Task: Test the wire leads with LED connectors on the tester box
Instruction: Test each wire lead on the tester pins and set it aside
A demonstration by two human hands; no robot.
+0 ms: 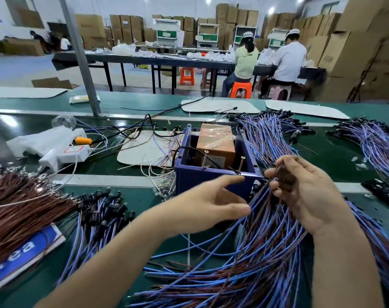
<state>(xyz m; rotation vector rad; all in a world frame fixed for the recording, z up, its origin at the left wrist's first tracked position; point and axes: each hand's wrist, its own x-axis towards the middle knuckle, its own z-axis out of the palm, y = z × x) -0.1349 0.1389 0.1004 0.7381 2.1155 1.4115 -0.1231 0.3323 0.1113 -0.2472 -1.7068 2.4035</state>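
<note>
At the green tabletop's (127, 247) left edge lies a fan of brown wires (18, 210). My left hand (202, 207) hovers with its fingers straight and spread, holding nothing, just before the open blue plastic tester box (189, 174) mid-table. My right hand (304, 192) pinches blue-and-brown wire leads (255, 252) at the box's near right corner, and they trail toward the near edge.

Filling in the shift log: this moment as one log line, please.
right hand: grips wire leads | left hand: open, beside leads | tester box: just beyond hands

Blue wire leads (259, 272) — fanned, purple tester box (200, 177) upright
</note>
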